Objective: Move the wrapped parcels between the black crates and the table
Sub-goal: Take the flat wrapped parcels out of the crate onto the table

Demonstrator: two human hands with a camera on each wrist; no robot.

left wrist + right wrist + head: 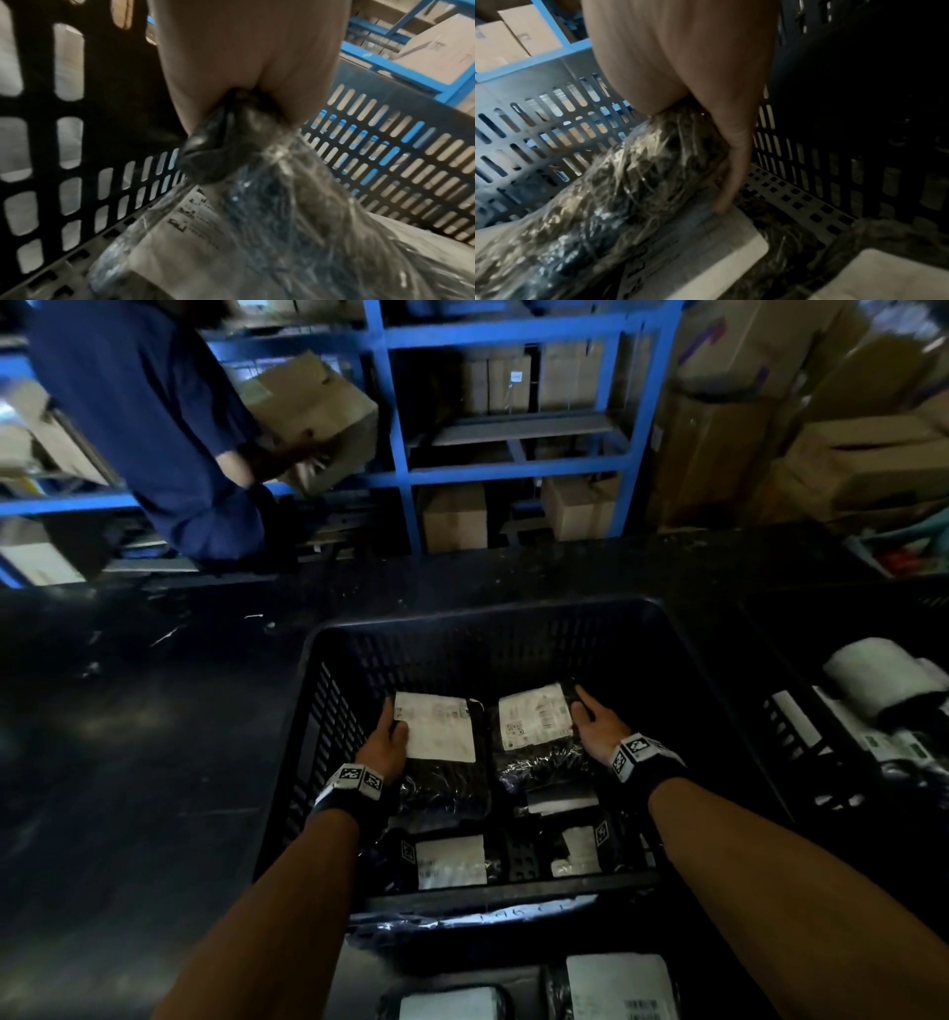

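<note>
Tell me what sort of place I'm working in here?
Likely a warehouse or parcel-sorting stockroom: blue steel racking stacked with cardboard cartons, and a black slotted crate holding labelled wrapped parcels.

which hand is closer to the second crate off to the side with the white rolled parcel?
Right. The right hand grips a parcel on the middle crate's side nearest the second crate; the left hand is at the far side.

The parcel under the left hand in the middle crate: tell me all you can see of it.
The parcel is a flat dark bundle wrapped in crinkled clear film, with a large white printed label on top at its far end. It lies inside the black crate, on the left side, close beside a similar parcel. The left hand grips its left edge, thumb on the label. The print is too blurred to read.
</note>
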